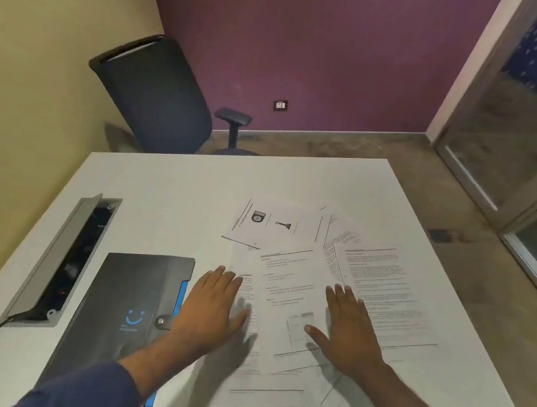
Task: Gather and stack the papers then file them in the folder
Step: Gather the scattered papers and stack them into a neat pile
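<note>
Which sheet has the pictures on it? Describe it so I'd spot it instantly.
On the white table, find the scattered papers right of the dark folder. The picture sheet lies farthest from the person, bearing two small dark images; the others show only text.

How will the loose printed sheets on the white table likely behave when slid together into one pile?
The sheets look thin and overlapping, so they would probably glide easily on the smooth table. Lifted by one edge, they would likely droop.

Bench white. Papers white w/ black print; one has 2 dark pics. Folder dark grey, blue smiley logo, blue edge strip. Back wall purple, side wall cream. Chair dark navy. Sleeves navy.
</note>
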Tool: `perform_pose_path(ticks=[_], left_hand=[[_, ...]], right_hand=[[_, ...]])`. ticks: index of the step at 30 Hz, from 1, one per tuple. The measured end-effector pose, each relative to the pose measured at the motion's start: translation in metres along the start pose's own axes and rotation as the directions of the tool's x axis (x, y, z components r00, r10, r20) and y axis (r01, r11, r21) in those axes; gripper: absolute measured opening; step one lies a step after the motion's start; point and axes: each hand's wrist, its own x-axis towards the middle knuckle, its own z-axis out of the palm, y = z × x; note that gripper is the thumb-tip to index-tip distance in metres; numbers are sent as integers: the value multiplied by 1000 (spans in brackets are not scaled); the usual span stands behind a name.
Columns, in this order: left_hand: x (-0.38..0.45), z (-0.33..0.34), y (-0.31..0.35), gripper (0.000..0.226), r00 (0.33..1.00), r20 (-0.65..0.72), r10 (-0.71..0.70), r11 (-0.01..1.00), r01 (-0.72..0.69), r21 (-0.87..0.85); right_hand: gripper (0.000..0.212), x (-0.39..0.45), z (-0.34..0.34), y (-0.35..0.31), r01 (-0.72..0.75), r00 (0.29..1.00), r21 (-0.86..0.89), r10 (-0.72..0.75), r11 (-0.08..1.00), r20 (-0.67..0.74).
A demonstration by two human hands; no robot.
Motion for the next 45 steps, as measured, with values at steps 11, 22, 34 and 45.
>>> perform_pose_path(ticks=[11, 22, 34, 45], left_hand=[[-14, 73, 36, 36, 791, 334, -513, 704, 610, -364], [7, 95, 78, 47, 608, 554, -568, 326, 785, -527], [-18, 102, 66, 25, 654, 501, -567, 568, 751, -338], [-22, 92, 39, 22, 519, 342, -783, 405, 843, -354]], right_hand=[[90, -10, 46, 15, -208, 958, 185, 161, 960, 239], [82, 16, 59, 24, -570, 812, 152, 526, 807, 252], [13, 12, 79, 24, -410, 911, 533, 365, 740, 193], [18, 16, 86, -6, -369, 928, 571, 330, 733, 175]])
